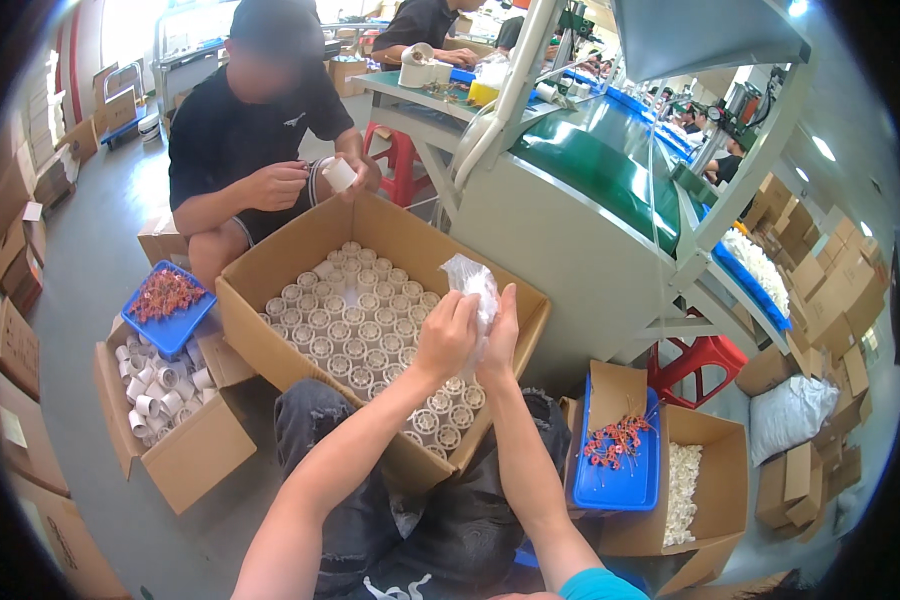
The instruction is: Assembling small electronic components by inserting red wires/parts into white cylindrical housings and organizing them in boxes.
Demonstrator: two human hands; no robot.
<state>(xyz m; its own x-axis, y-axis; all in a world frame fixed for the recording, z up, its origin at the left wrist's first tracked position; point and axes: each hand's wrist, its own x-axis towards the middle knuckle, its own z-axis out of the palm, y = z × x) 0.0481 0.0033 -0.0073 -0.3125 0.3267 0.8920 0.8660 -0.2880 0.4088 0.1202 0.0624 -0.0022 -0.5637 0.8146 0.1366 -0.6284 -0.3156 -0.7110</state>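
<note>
Over the right part of a large cardboard box (270, 262), both my hands are on a crumpled clear plastic bag (477, 283) with something whitish in it. My left hand (446, 337) is closed, its fingers curled against the bag's left side. My right hand (501, 338) presses the bag from the right, fingers pointing up. What the bag contains cannot be made out. Below, rows of round white plastic parts (345, 345) with slotted tops fill the box. Across from me a co-worker holds a white cylindrical part (339, 176) above the far rim.
At left, a blue tray of red wired pieces (167, 296) rests by an open box of white cylinders (160, 390). At right stand another blue tray (642, 480), a box of small white parts (682, 490) and a red stool (698, 366). A green conveyor (600, 165) runs beyond.
</note>
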